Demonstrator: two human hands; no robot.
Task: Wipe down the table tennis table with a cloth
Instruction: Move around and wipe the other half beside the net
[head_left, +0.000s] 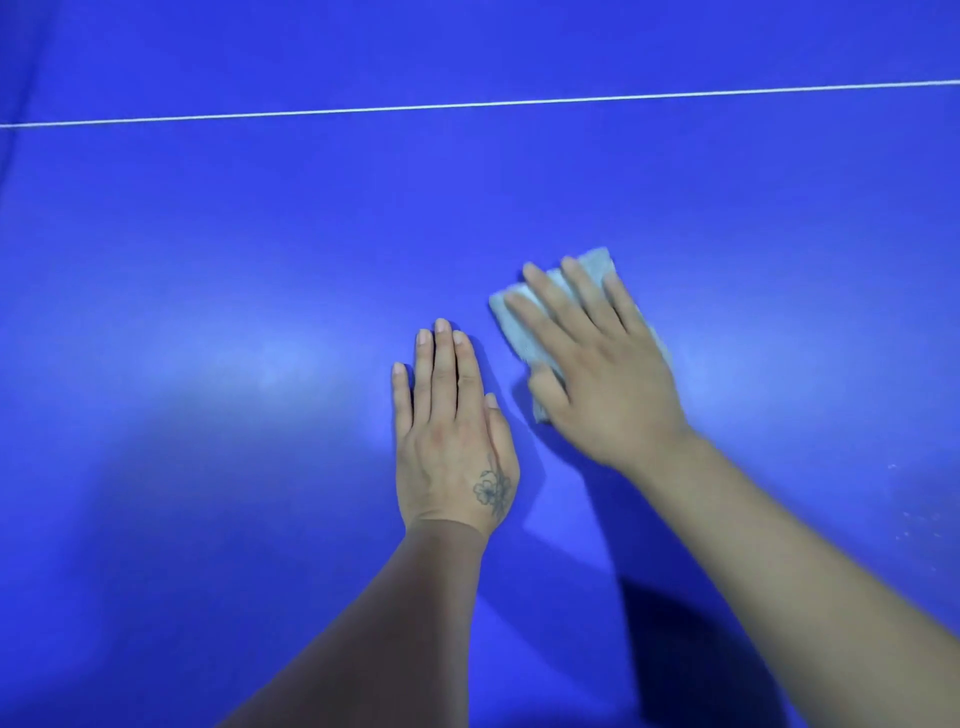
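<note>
The blue table tennis table (234, 249) fills the whole view. A folded pale grey cloth (519, 332) lies flat on it right of centre. My right hand (597, 364) presses down on the cloth with straight, spread fingers and covers most of it; cloth edges show beyond the fingertips and beside the thumb. The hand and cloth look slightly blurred. My left hand (452, 431) rests flat on the bare table just left of the cloth, fingers straight and together, holding nothing.
A thin white line (467, 105) crosses the table from left to right at the far side. A pale glare patch lies on the surface at the left. Faint light specks mark the table at the right edge (914, 519).
</note>
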